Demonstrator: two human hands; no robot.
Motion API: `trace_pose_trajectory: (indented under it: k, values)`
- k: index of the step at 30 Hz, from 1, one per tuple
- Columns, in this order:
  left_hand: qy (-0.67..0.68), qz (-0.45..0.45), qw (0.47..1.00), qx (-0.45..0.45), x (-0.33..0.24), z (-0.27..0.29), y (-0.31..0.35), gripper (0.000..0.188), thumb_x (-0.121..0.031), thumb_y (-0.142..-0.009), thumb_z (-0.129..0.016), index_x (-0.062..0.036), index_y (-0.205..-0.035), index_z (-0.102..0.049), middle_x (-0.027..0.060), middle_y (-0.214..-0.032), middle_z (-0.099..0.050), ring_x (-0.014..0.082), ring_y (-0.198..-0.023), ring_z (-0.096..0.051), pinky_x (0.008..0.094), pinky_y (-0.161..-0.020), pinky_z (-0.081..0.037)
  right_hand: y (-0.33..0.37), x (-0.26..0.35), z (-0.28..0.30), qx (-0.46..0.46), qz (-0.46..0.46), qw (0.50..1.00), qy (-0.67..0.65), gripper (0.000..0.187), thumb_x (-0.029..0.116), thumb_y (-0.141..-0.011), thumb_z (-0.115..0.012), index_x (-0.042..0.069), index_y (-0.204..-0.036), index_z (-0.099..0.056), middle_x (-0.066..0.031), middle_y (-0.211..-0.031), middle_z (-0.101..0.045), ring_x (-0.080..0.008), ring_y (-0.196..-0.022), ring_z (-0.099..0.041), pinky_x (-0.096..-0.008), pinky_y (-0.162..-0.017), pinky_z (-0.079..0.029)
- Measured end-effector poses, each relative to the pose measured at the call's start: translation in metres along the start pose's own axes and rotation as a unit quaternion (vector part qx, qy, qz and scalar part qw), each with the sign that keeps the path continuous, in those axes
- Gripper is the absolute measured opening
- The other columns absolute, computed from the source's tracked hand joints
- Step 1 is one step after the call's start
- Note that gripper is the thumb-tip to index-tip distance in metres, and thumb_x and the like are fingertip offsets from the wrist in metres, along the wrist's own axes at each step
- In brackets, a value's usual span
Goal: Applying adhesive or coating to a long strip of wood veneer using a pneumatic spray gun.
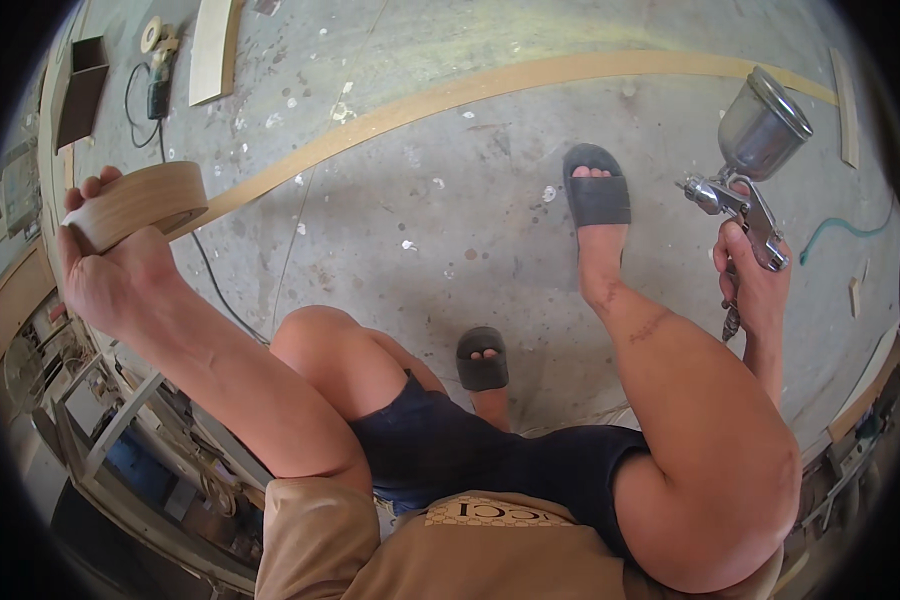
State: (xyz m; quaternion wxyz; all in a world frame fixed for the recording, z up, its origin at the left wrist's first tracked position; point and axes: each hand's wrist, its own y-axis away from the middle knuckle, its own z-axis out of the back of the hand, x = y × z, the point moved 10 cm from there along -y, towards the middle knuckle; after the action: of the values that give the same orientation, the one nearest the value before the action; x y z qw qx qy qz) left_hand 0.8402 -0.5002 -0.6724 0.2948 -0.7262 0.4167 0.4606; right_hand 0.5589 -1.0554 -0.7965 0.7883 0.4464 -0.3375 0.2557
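Note:
My left hand (120, 275) is wrapped round a roll of wood-grain edge banding (155, 195), raised at the left. From the roll a long, pale-brown strip (450, 88) runs out in a curve across the view to the far right. At the right my right hand (755, 285) grips a silver spray gun (715, 195) by its handle, thumb on the back. A metal paint cup (765, 125) sits on top of the gun, its round lid tilted up and right. The gun's nozzle points left; the trigger is partly hidden by fingers.
A corded power tool (158, 85) lies far left, beside a pale board (213, 50) and a dark open box (82, 90). A teal hose (840, 225) curls at the right. My sandalled feet (597, 190) stand on the paint-spotted concrete floor (370, 250). A metal frame (120, 430) stands lower left.

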Motion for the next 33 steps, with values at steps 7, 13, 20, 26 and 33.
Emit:
trace_pose_trajectory:
  k: [7, 13, 20, 26, 33]
  values:
    - [-0.009, 0.007, 1.000, -0.011, 0.005, 0.001, -0.003, 0.029, -0.014, -0.103, -0.026, 0.0081, -0.105, -0.046, 0.0216, -0.097, -0.051, 0.0381, -0.095, -0.054, 0.0497, -0.096, -0.045, 0.005, -0.009, 0.032, -0.057, 0.004, 0.998, 0.010, 0.047, 0.024, -0.098, -0.061, 0.005, -0.140, -0.053, 0.0009, -0.068, -0.052, -0.0032, -0.047, -0.039, -0.0192, -0.040, -0.030]
    - [-0.029, 0.004, 0.999, -0.021, 0.004, 0.003, -0.003, 0.031, -0.013, -0.103, -0.027, 0.0092, -0.110, -0.047, 0.0248, -0.101, -0.053, 0.0403, -0.101, -0.055, 0.0499, -0.099, -0.044, 0.007, -0.014, 0.059, -0.107, -0.003, 0.994, 0.016, 0.046, 0.024, -0.098, -0.060, 0.005, -0.140, -0.052, 0.0001, -0.071, -0.052, -0.0031, -0.050, -0.040, -0.0189, -0.040, -0.031]
    - [-0.036, 0.007, 0.999, -0.016, 0.006, 0.008, -0.008, 0.031, -0.014, -0.103, -0.029, 0.0104, -0.112, -0.047, 0.0251, -0.103, -0.054, 0.0399, -0.102, -0.055, 0.0490, -0.101, -0.044, 0.011, -0.021, 0.093, -0.166, -0.004, 0.986, 0.026, 0.046, 0.025, -0.098, -0.061, 0.007, -0.140, -0.053, 0.0008, -0.071, -0.052, -0.0029, -0.050, -0.039, -0.0189, -0.040, -0.031]
    - [-0.031, 0.011, 0.999, -0.009, 0.011, 0.004, -0.006, 0.031, -0.013, -0.103, -0.030, 0.0110, -0.115, -0.046, 0.0259, -0.104, -0.054, 0.0399, -0.104, -0.055, 0.0494, -0.102, -0.043, 0.015, -0.026, 0.120, -0.216, -0.006, 0.976, 0.031, 0.045, 0.026, -0.098, -0.062, 0.011, -0.140, -0.055, 0.0015, -0.071, -0.052, -0.0026, -0.050, -0.040, -0.0188, -0.040, -0.032]
    - [-0.058, 0.000, 0.998, -0.026, 0.012, 0.003, -0.003, 0.031, -0.011, -0.104, -0.029, 0.0112, -0.116, -0.047, 0.0262, -0.106, -0.054, 0.0404, -0.105, -0.056, 0.0494, -0.103, -0.044, 0.015, -0.037, 0.154, -0.262, -0.019, 0.963, 0.053, 0.041, 0.030, -0.097, -0.063, 0.012, -0.134, -0.060, 0.0030, -0.070, -0.053, -0.0021, -0.050, -0.041, -0.0191, -0.040, -0.031]
